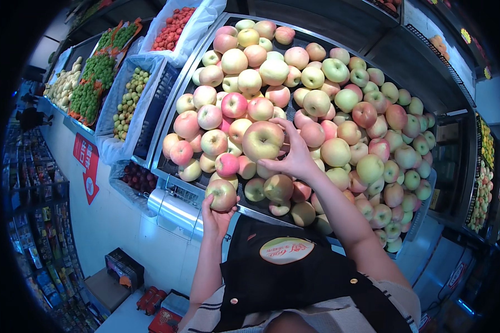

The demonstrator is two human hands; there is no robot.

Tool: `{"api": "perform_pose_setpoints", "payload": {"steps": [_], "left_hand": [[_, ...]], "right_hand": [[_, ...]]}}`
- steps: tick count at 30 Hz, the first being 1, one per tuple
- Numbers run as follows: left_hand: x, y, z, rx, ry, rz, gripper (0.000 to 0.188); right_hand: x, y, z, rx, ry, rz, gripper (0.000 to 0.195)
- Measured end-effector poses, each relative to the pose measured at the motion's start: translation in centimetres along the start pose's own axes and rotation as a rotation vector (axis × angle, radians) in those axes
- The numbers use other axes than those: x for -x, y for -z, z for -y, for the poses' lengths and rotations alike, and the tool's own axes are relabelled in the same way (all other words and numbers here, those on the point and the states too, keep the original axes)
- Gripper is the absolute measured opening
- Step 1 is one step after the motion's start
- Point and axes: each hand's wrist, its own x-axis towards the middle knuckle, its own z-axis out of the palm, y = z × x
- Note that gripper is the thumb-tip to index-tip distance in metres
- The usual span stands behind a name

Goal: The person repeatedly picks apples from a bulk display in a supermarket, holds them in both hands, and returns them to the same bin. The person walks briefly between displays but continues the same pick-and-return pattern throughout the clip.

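A wide display bin with a metal rim is heaped with yellow-and-pink apples. My left hand holds a greenish-pink apple at the bin's near left edge, fingers around its underside. Over the heap, my right hand grips a larger yellow-red apple from its right side, thumb below and fingers above, its hollow facing up. More apples lie close around and beneath this one. A black apron with an oval printed patch covers my front, just below the bin's near edge.
A roll of clear plastic bags hangs at the bin's near left rim, beside a lined crate of dark plums or grapes. Further left stand a lined crate of small green-brown fruit and bagged green fruit. Red boxes sit on the floor.
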Motion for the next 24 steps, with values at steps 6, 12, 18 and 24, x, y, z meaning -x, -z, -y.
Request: {"api": "perform_pose_setpoints", "payload": {"steps": [6,12,18,24], "left_hand": [[2.0,-3.0,-0.9,-0.021,-0.018,0.037,0.068],[3.4,-5.6,-0.9,0.005,-0.057,0.108,0.074],[2.9,-9.3,-0.2,0.236,0.055,0.128,0.081],[1.2,-10.1,3.3,0.14,0.197,0.023,0.086]], "right_hand": [[2.9,-0.4,1.5,0.135,0.165,0.032,0.098],[6.3,-0.5,3.9,0.201,0.2,0.039,0.098],[8.4,-0.7,5.9,0.662,0.155,0.119,0.091],[10.8,-2.3,3.5,0.836,0.065,0.113,0.085]]}}
